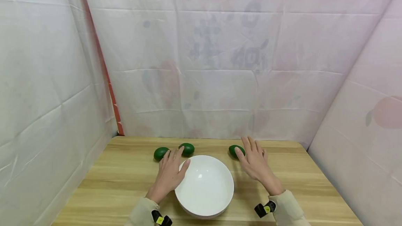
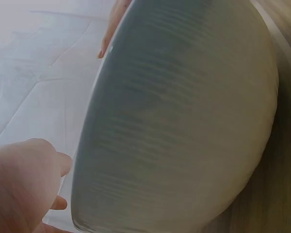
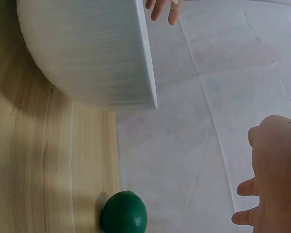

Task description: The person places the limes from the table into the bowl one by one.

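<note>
A white bowl (image 1: 205, 187) stands near the front of the wooden table, and its outer wall (image 2: 179, 111) fills most of the left wrist view. My left hand (image 1: 170, 173) hovers over the bowl's left rim with fingers extended. Just past those fingertips lie two dark green oval fruits, the left one (image 1: 161, 153) partly covered and the other (image 1: 187, 149) beside it. On the right, my right hand (image 1: 255, 162) is spread above the table, holding nothing. A third green fruit (image 1: 236, 151) lies by its thumb; the right wrist view shows this fruit (image 3: 124, 213) apart from the hand.
The wooden table (image 1: 122, 180) ends at a pale fabric curtain (image 1: 213, 90) behind it. More fabric hangs at the left (image 1: 47, 114) and right (image 1: 370, 132). Each wrist carries a black strap with a yellow mark.
</note>
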`<state>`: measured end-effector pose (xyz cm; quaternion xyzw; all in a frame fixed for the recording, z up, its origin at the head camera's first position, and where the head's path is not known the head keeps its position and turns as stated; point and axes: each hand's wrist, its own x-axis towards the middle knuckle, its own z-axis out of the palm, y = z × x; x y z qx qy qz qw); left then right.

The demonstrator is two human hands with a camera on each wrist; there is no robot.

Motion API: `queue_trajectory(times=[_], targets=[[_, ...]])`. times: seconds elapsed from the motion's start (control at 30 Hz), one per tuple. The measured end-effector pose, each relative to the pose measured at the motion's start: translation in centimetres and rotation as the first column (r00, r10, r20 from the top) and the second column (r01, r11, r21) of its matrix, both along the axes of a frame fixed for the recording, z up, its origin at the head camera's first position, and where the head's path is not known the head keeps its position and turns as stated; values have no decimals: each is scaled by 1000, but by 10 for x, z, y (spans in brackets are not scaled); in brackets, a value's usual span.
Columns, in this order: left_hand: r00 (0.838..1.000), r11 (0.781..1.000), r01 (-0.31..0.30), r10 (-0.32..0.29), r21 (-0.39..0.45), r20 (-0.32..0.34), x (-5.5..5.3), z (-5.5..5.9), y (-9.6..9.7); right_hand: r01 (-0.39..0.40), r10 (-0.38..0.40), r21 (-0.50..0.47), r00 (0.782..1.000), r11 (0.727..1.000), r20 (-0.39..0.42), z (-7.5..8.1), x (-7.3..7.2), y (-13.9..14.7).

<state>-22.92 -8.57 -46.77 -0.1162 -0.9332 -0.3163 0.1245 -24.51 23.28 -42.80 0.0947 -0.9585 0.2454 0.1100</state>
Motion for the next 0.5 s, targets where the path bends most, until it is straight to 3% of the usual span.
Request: queue_trajectory(times=[0.2,0.5], targets=[[1000,1000,3,-2,14,-23,-2,-1,-1,-4,4,0,1000,1000,-10,1,-6,1],[999,1000,1,-2,30,33,-2,-2,-3,-4,5,30,999,1000,-41,3,-13,4]])
